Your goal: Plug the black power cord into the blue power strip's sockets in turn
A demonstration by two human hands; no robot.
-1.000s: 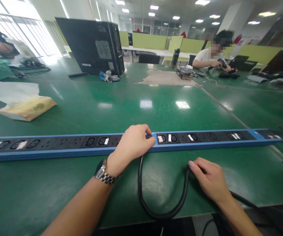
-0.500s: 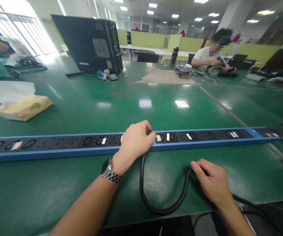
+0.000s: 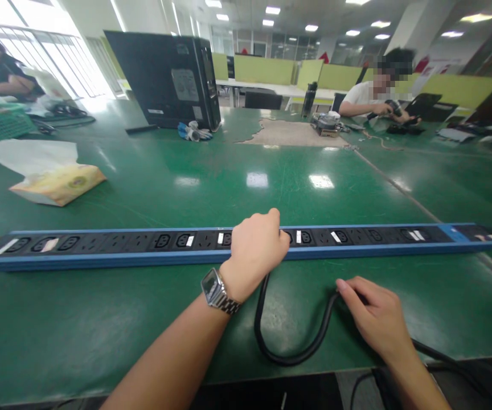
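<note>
Green counter [image 3: 143,324] is stretching near to far, dark PC tower [image 3: 160,82] standing far left. Blue-and-black power strip [image 3: 132,242] is lying left-right across it. Left hand [image 3: 257,245] is sitting curled over strip's middle, grip hidden, can't tell what it's holding. Right hand [image 3: 374,310], near right, is pinching black cable [image 3: 288,360], which is looping toward left hand.

So our left forearm [image 3: 169,356] angles up and rightward, and our left hand [image 3: 257,245] is out farthest, back up, curled tight, with most fingers tucked out of sight. Our right forearm [image 3: 425,378] slants in leftward, lower down, right hand [image 3: 376,313] in a closed pinch, right thumb [image 3: 351,297] pointing left. Hands are apart, not touching.
</note>
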